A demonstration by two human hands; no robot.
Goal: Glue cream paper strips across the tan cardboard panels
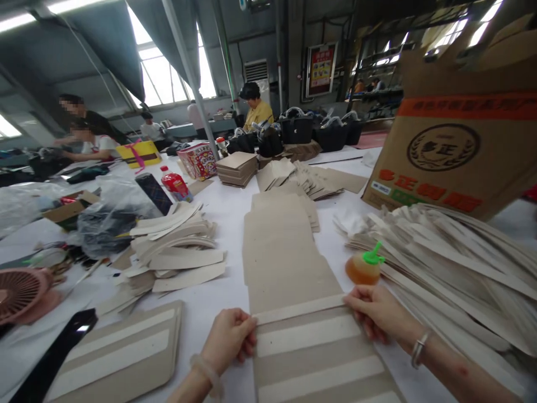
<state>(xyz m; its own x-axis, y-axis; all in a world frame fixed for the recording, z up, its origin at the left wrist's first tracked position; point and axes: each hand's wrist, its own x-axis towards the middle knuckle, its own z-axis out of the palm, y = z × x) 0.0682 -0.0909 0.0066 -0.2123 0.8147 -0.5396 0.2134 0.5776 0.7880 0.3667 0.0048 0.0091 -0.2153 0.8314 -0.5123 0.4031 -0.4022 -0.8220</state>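
Observation:
A narrow pale strip (pixel 302 309) stretches between my two hands, low over a row of overlapping grey-brown cardboard panels (pixel 289 252). My left hand (pixel 235 333) pinches the strip's left end, and my right hand (pixel 371 310) pinches its right end. Nearer to me, wider pale strips (pixel 306 337) lie across the panels. A squeeze bottle (pixel 363 268) with amber liquid and a green nozzle sits just beyond my right hand. At the lower left is a stack of cardboard panels (pixel 172 341) with pale strips across the top one.
Loose strips pile up on the right (pixel 444 268) and shorter curved pieces (pixel 180 246) on the left. A large carton (pixel 444 140) stands at the right. A pink fan (pixel 25 296), a red-capped bottle (pixel 175 183) and a cardboard stack (pixel 237 169) are further off. Other people work behind.

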